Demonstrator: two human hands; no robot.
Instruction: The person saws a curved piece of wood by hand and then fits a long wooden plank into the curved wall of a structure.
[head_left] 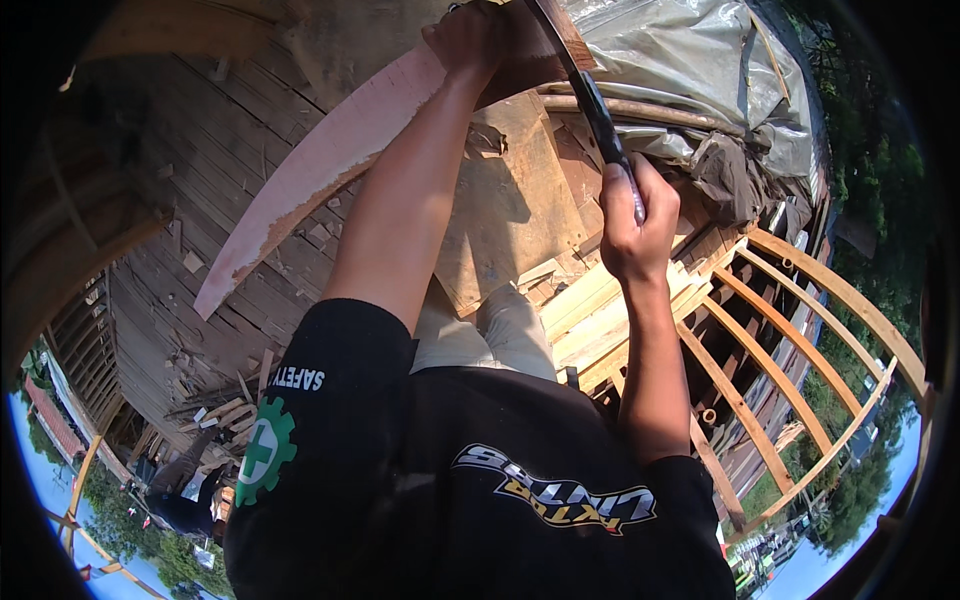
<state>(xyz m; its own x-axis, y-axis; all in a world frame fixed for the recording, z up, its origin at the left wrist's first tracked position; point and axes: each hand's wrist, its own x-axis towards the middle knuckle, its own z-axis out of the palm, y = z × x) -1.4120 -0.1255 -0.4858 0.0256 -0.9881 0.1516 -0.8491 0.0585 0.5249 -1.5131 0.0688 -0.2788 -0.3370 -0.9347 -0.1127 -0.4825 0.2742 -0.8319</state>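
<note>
Across the upper left stretches a long curved plank, its face coated pinkish and its edge ragged brown. My left hand is closed at the plank's upper end, in shadow; a small dark thing shows beside the fingers, too unclear to name. In my right hand is a long, thin dark hand tool with a black grip, the thumb lying along it. The tool slants up and left past the plank's reddish-brown end. Its far end is cut off by the picture's top.
A plywood sheet lies before my legs. Beside it are stacked pale boards and an open frame of curved wooden ribs. Grey plastic sheeting covers the upper right. Wood scraps litter the planked deck; another person is at lower left.
</note>
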